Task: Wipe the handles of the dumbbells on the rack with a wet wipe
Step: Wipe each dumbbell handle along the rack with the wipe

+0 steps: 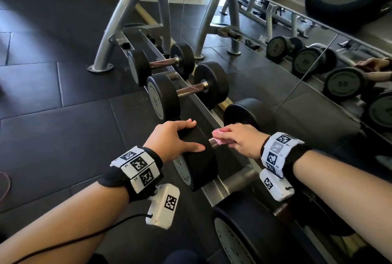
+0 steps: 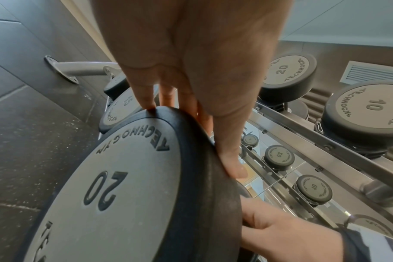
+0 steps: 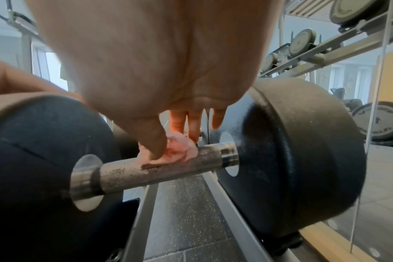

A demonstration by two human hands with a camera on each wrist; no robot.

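A black dumbbell marked 20 [image 1: 199,161] lies across the rack rails [image 1: 229,181]. My left hand [image 1: 191,135] rests over the top of its near head [image 2: 128,177], with the fingers [image 2: 146,95] fairly straight on the rim and the thumb along the inner edge. My right hand [image 1: 231,136] pinches a crumpled pink wet wipe [image 1: 219,134] against the knurled steel handle [image 3: 168,170]. In the right wrist view the thumb presses the wipe [image 3: 180,152] on the handle's top, nearer the far head [image 3: 303,150]. The bare handle looks speckled and worn.
Further along the rack lie a dumbbell marked 15 [image 1: 163,98] and a smaller one [image 1: 137,66]. A larger dumbbell [image 1: 244,232] sits nearest me. A wall mirror [image 1: 318,62] runs behind the rack. Grey rack legs [image 1: 118,21] stand on dark floor tiles.
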